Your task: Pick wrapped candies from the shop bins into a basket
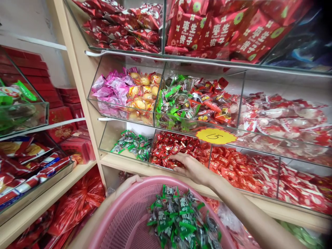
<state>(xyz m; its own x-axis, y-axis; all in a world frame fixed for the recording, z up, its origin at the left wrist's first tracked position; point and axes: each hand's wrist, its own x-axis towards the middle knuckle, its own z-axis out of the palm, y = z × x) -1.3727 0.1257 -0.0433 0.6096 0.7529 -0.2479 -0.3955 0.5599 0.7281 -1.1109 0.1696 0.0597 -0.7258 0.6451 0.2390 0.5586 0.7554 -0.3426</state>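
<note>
Pink basket [160, 179] near, left hand [132, 181] on its rim, right hand [185, 165] at the red sweets [169, 143].
Nearest, green-wrapped sweets [181, 219] are heaped in the right part of the basket; the left hand's fingers are closed over its far left rim. Just beyond, the right hand reaches in from the right, fingers loosely bent, thumb apart from them, at the near edge of the red sweets' clear compartment; nothing shows in its grasp, though whether the fingertips touch a sweet I cannot tell. Left of that compartment lie small green packets [137, 145], right of it orange-red packets [230, 169]. Above, a yellow tag [216, 136] reads 15; farther up, purple packets [111, 86] lie at left.
</note>
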